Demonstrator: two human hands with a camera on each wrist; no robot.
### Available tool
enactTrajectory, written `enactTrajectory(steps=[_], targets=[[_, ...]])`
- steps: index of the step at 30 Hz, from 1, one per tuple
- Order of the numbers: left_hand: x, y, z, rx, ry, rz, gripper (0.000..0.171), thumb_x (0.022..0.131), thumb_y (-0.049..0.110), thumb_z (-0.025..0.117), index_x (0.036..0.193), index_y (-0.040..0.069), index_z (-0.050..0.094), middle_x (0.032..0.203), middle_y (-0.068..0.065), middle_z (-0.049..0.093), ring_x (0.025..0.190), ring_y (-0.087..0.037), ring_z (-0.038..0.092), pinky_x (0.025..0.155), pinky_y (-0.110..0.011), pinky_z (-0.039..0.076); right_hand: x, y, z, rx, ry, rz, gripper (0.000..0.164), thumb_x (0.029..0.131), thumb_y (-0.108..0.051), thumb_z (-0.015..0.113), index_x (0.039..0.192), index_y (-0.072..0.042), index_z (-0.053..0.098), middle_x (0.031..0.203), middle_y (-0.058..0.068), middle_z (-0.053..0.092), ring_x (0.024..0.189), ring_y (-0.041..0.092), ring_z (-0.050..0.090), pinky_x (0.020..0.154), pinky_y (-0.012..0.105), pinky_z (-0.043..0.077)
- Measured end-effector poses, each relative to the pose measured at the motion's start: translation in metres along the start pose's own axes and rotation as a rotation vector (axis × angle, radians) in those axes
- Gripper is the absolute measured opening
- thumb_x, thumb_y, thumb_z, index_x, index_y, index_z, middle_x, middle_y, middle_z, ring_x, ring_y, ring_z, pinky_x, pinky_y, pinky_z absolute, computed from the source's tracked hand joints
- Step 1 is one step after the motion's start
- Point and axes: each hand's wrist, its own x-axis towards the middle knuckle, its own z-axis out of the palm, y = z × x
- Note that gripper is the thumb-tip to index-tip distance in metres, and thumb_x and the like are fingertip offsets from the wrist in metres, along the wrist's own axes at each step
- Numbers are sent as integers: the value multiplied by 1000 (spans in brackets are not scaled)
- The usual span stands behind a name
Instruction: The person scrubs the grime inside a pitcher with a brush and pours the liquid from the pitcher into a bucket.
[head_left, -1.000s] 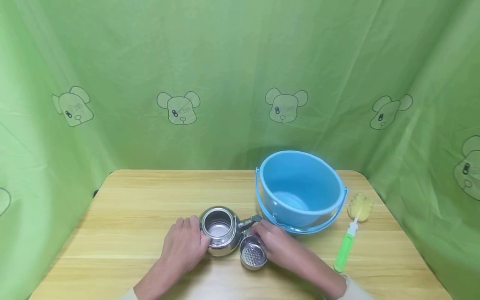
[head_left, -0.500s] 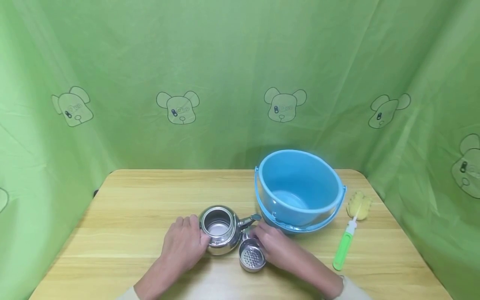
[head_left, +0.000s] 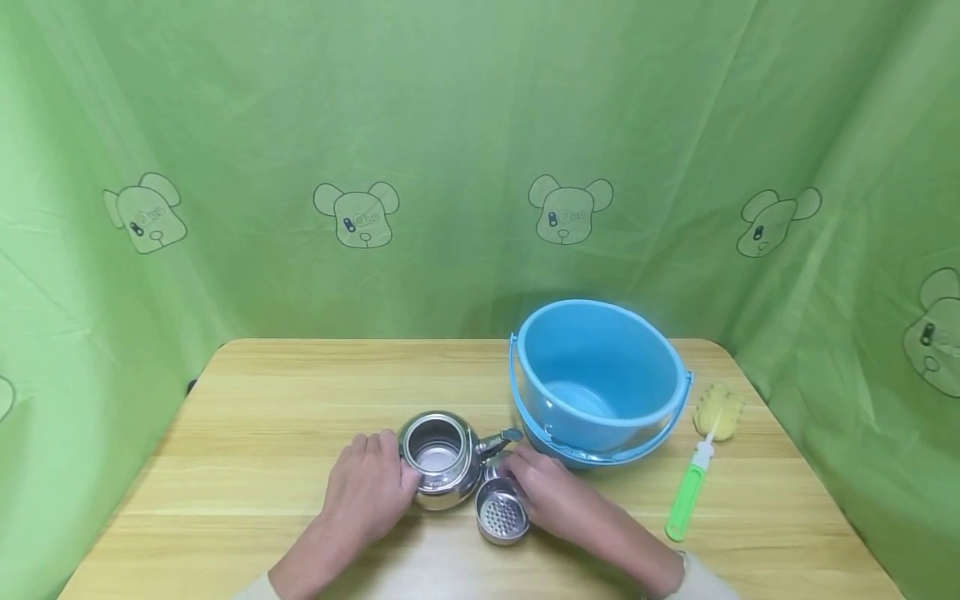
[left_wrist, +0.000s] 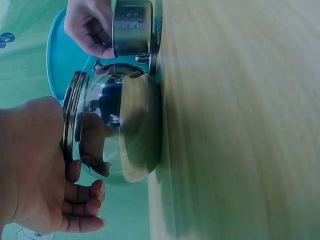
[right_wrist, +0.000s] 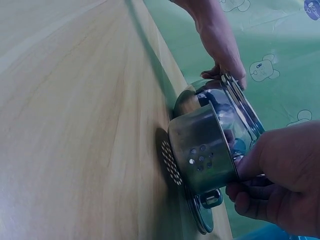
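Note:
My left hand (head_left: 369,483) grips the left side of a shiny steel teapot (head_left: 442,500), thumb near the rim. The teapot stands upright and uncovered, its spout pointing right. My right hand (head_left: 546,492) pinches the rim of a small steel strainer basket (head_left: 503,517), which has holes in its bottom and wall. In the right wrist view, the strainer (right_wrist: 197,142) is tilted close over the table, with thumb and fingers (right_wrist: 255,202) at its edge. A steel lid (right_wrist: 202,215) with a small knob lies flat beside it, partly hidden by the right hand in the head view.
A blue bucket (head_left: 600,429) with its handle lowered stands behind the right hand. Farther right lies a sponge brush (head_left: 686,500) with a green handle and yellow head. The wooden table (head_left: 285,417) backs onto a green curtain (head_left: 465,108) with bear-head prints.
My right hand has shifted the strainer slightly left and nearer to me, uncovering a little more of the lid. The left hand and teapot stay put.

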Motion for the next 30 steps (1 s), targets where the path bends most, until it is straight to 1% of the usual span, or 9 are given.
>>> enactTrajectory(steps=[6,13,18,22,26,30], targets=[[0,1,0,-4,-4,-4,17,89,23,50,80,12,43,69,0,39,65,-17,33,61,-26,28,0,-1,1,1,-9,17,21,83,0,77,102,-8,73,98,2,70,89,16,70,78,24,60],[0,1,0,-7,-11,-10,17,89,24,50,80,12,43,68,0,39,65,-17,33,60,-25,27,0,-1,0,22,-10,27,20,84,0,75,103,-7,74,99,2,70,91,17,71,79,25,61],[0,1,0,-9,-7,-12,17,89,24,50,79,12,43,68,0,39,64,-17,33,60,-25,27,0,0,1,32,7,21,20,85,0,74,103,-6,74,98,2,70,90,16,71,78,23,60],[0,1,-1,-7,-20,-17,17,90,24,50,79,12,43,68,0,39,64,-17,34,61,-26,28,-1,1,1,24,9,19,19,85,-1,74,103,-6,74,98,2,70,90,15,70,79,23,60],[1,1,-1,-5,-27,-20,17,90,24,50,80,12,43,69,-1,40,65,-17,34,61,-26,28,-3,0,-1,9,14,18,19,86,-2,75,104,-6,74,102,3,71,92,16,71,81,26,61],[1,1,-1,-5,-25,-18,17,89,24,50,79,12,43,69,-1,40,65,-17,34,61,-26,28,-5,1,-3,15,31,19,18,87,-3,74,105,-4,74,106,6,73,95,20,73,85,31,62]])
